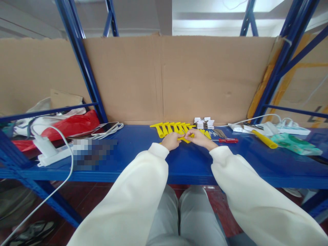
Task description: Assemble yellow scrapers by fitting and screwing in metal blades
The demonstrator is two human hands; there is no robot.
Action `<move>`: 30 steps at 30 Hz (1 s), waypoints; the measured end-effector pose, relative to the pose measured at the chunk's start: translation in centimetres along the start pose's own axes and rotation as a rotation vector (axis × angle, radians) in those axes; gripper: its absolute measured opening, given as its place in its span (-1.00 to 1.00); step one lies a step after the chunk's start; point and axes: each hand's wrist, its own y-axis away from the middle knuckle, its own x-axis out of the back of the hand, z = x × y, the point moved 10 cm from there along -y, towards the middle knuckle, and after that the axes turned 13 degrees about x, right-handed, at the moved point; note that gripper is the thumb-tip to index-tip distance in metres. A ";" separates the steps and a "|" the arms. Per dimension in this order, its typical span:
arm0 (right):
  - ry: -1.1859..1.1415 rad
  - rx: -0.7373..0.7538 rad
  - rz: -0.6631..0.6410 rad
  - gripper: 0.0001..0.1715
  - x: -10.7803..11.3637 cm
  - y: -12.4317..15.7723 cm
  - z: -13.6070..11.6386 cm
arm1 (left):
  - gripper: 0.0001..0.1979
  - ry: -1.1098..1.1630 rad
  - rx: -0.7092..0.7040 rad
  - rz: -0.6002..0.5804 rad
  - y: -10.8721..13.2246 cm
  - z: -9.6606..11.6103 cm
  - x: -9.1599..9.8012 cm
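Observation:
My left hand (171, 141) and my right hand (198, 138) meet over the middle of the blue shelf. Between them is a yellow plastic tool with a handle (189, 139), and the fingers of both hands are closed on it. Its far side is partly covered by my fingers. Just behind lies a row of several similar yellow handled pieces (168, 128). More yellow pieces (205, 133) lie beside my right hand. A red-handled screwdriver (228, 140) rests right of that hand, its shaft pointing left.
Stacked white pieces (204, 123) stand against the cardboard panel (217, 78). Right, a lone yellow handled piece (265, 139) lies near a green packet (296, 144). Left, a white power strip (55, 153), cables and a red bag (73, 128) crowd the blue shelf (143, 160).

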 end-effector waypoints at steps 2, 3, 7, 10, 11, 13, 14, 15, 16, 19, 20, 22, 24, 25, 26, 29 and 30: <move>0.046 0.027 -0.003 -0.86 0.1 0.0 -0.4 | -0.55 -0.006 0.001 -0.001 0.1 0.1 0.0; 0.077 0.041 -0.005 -0.87 0.2 0.0 -0.6 | -0.55 -0.010 0.003 -0.001 0.1 0.1 0.0; 0.191 0.099 -0.021 -0.87 0.4 -0.1 -1.5 | -0.56 -0.042 0.001 0.002 0.3 0.2 0.1; 0.191 0.111 -0.048 -0.86 0.1 -0.1 -1.7 | -0.58 -0.063 -0.005 0.002 0.3 0.2 0.0; 0.177 0.104 -0.056 -0.85 0.0 -0.1 -1.6 | -0.57 -0.068 -0.007 0.002 0.3 0.2 0.0; 0.137 0.076 -0.063 -0.84 -0.2 -0.1 -1.3 | -0.55 -0.076 -0.011 0.005 0.3 0.2 0.0; 0.117 0.060 -0.063 -0.84 -0.2 -0.1 -1.1 | -0.55 -0.081 -0.012 0.006 0.3 0.2 0.0; 0.098 0.042 -0.062 -0.84 -0.3 -0.1 -0.9 | -0.55 -0.085 -0.013 0.008 0.3 0.2 0.0; 0.083 0.022 -0.060 -0.84 -0.3 -0.1 -0.7 | -0.56 -0.090 -0.013 0.010 0.3 0.2 0.0; 0.061 -0.042 -0.052 -0.86 -0.4 0.0 -0.1 | -0.58 -0.098 -0.010 0.015 0.3 0.2 0.1; 0.059 -0.063 -0.052 -0.86 -0.4 0.1 0.2 | -0.59 -0.101 -0.006 0.015 0.4 0.2 0.1; 0.057 -0.090 -0.055 -0.87 -0.6 0.2 0.7 | -0.59 -0.104 -0.001 0.012 0.4 0.3 0.2; 0.059 -0.105 -0.044 -0.89 -0.7 0.3 1.2 | -0.58 -0.104 0.004 0.013 0.5 0.3 0.3; 0.060 -0.111 -0.023 -0.90 -0.6 0.3 1.4 | -0.58 -0.104 0.008 0.017 0.5 0.3 0.3; 0.059 -0.113 0.005 -0.93 -0.5 0.3 1.7 | -0.58 -0.103 0.012 0.022 0.5 0.3 0.4; 0.049 -0.111 0.094 -0.94 -0.2 0.3 2.3 | -0.57 -0.104 0.022 0.037 0.6 0.3 0.6; 0.047 -0.112 0.116 -0.91 -0.1 0.3 2.4 | -0.56 -0.102 0.021 0.041 0.6 0.3 0.7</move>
